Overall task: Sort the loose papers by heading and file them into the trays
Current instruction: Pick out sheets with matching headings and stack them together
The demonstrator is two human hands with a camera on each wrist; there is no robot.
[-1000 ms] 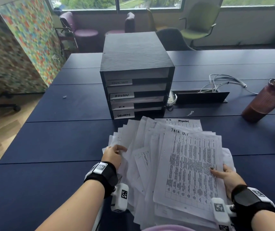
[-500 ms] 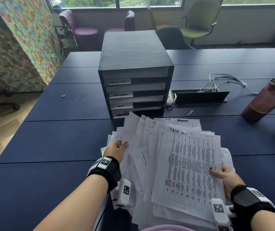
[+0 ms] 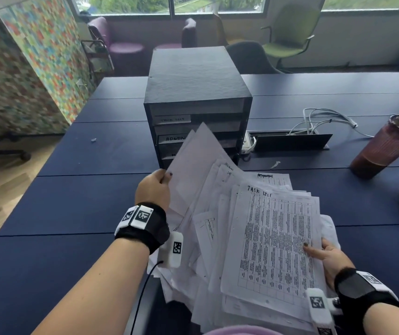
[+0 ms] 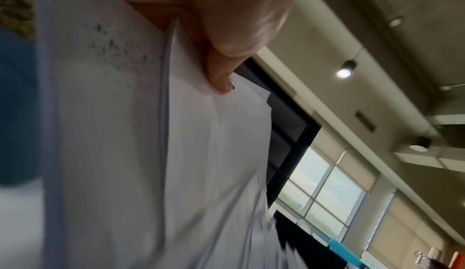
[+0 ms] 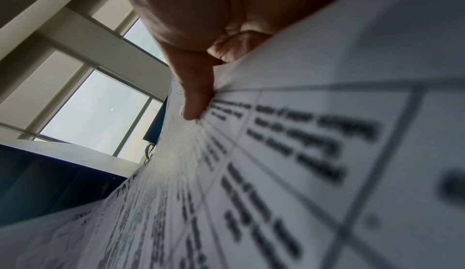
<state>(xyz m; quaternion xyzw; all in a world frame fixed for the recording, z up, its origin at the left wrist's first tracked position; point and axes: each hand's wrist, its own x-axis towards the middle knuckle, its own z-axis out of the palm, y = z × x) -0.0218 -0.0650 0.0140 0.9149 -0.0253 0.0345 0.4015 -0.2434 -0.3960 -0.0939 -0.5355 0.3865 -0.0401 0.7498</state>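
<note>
While the fanned pile of white printed papers [image 3: 242, 238] is pinched between the left hand [image 3: 153, 189] and right hand [image 3: 326, 255], sorting is barely begun — headings must be read, then matched to the black labelled tray cabinet [image 3: 193, 93] just beyond.

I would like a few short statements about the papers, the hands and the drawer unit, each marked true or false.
1. The left hand pinches sheets lifted off the paper pile. True.
2. The top sheet under the right hand is headed ADMIN. False: the top sheet is headed TASK LIST.
3. The black drawer unit stands behind the pile. True.
4. The tumbler stands left of the drawer unit. False: it stands to the right.
5. Both hands are empty. False: each holds paper.
</note>
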